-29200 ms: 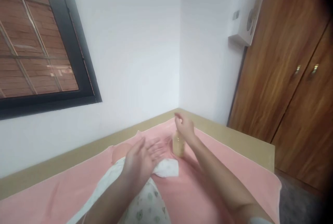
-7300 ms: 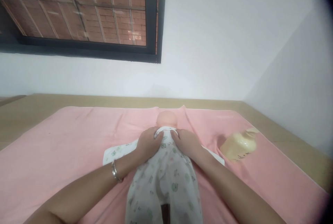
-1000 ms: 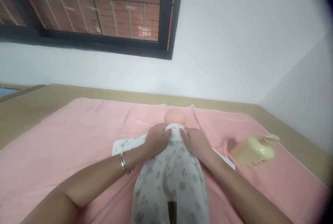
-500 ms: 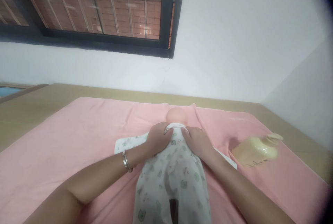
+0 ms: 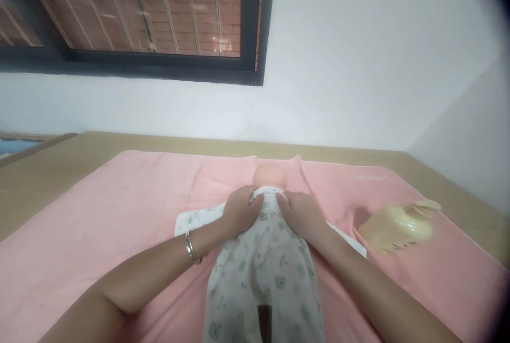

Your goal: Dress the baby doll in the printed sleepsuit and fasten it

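Observation:
A white baby romper [image 5: 265,263] with a green bear print lies lengthwise in front of me, over what looks like a baby doll. Only the doll's smooth, rounded head [image 5: 270,175] shows past the collar. At the collar's left side, my left hand [image 5: 242,209] grips the cloth, thumb on top. My right hand [image 5: 303,215] mirrors it on the right side, its thumb also over the fabric near the neck. Most fingers of both hands are hidden round the shoulders. The sleeves spread out to either side beneath my arms.
A pink blanket [image 5: 99,215] covers much of the wooden surface [image 5: 43,194]. To the right, a glossy yellow plastic container [image 5: 394,229] with a handle-like part rests on the blanket. A white wall [image 5: 342,67] and a dark-framed window [image 5: 159,64] stand behind.
The camera view has shifted slightly. Both hands keep their hold at the collar, and the romper and head stay in nearly the same place.

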Tool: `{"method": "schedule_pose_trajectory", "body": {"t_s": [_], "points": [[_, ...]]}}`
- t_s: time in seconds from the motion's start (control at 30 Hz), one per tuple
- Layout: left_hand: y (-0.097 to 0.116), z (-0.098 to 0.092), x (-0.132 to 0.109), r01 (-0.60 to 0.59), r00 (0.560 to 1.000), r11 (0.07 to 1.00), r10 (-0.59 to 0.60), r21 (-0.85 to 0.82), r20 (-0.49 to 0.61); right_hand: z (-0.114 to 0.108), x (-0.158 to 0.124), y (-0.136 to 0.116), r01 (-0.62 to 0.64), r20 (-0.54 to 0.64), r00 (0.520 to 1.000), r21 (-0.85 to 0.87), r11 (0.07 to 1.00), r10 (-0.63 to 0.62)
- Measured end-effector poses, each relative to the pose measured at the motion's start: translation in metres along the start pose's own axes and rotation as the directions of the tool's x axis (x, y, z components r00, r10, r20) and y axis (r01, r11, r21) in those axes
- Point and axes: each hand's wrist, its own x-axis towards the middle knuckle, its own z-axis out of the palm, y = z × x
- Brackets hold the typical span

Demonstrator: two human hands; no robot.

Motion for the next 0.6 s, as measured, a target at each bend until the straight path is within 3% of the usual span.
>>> {"method": "schedule_pose_trajectory", "body": {"t_s": [0.6], "points": [[-0.0009,0.0018,0.0009,-0.01,1.0,1.0,0.01,0.012,-0.015,-0.0004,-0.0011,-0.0004,-0.003,0.007,1.0,0.004,1.0,0.003]]}}
